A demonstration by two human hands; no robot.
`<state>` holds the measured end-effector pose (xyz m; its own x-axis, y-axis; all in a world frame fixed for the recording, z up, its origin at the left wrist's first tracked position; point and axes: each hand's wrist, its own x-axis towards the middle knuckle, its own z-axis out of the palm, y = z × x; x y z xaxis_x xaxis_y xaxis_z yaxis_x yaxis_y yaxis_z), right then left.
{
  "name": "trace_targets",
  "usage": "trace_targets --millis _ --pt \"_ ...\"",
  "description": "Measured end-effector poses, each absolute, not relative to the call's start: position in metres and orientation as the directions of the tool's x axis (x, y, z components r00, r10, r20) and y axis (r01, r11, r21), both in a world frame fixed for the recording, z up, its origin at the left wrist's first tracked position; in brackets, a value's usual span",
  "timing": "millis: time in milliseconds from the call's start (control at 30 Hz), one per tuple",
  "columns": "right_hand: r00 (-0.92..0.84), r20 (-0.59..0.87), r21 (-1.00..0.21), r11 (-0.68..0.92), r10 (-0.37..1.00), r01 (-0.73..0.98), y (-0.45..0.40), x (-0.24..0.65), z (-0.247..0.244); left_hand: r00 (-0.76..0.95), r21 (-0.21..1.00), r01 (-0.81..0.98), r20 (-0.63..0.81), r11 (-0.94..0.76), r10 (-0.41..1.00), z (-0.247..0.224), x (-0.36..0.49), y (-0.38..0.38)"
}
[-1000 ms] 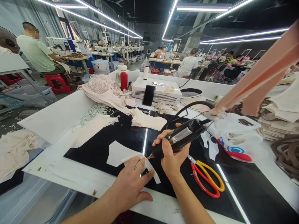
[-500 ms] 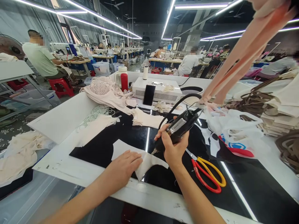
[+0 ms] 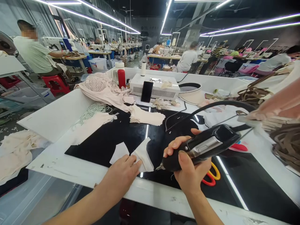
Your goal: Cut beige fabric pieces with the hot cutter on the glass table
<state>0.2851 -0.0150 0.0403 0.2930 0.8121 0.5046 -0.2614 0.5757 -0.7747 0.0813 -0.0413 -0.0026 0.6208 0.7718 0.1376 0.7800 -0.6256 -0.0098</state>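
My right hand (image 3: 189,162) is wrapped round a black handheld tool (image 3: 203,145) with a silver strip, a cable at its rear and a pointed metal tip facing left. The tip is just right of a small cream fabric piece (image 3: 145,156). My left hand (image 3: 125,172) presses and pinches that piece on the black glossy table surface. A white flat piece (image 3: 120,151) lies beneath and left of my fingers. Scissors with red and yellow handles (image 3: 214,173) lie partly hidden behind my right wrist.
Farther back are stacked cream fabric (image 3: 146,115), a phone (image 3: 147,91), a white box (image 3: 154,86) and a red bottle (image 3: 121,78). Pink fabric strips (image 3: 278,100) hang by the cable at right. People sit at sewing machines beyond.
My right hand and the tool have moved right, away from my left hand. The cream piece is turned and lifted at its right part. The pink strips have swung lower and right.
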Motion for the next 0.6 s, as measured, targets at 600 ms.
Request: trace_targets --millis 600 --pt "0.298 0.502 -0.749 0.580 0.812 -0.320 -0.013 0.275 0.032 0.746 -0.065 0.625 0.344 -0.778 0.570 0.006 0.097 -0.047"
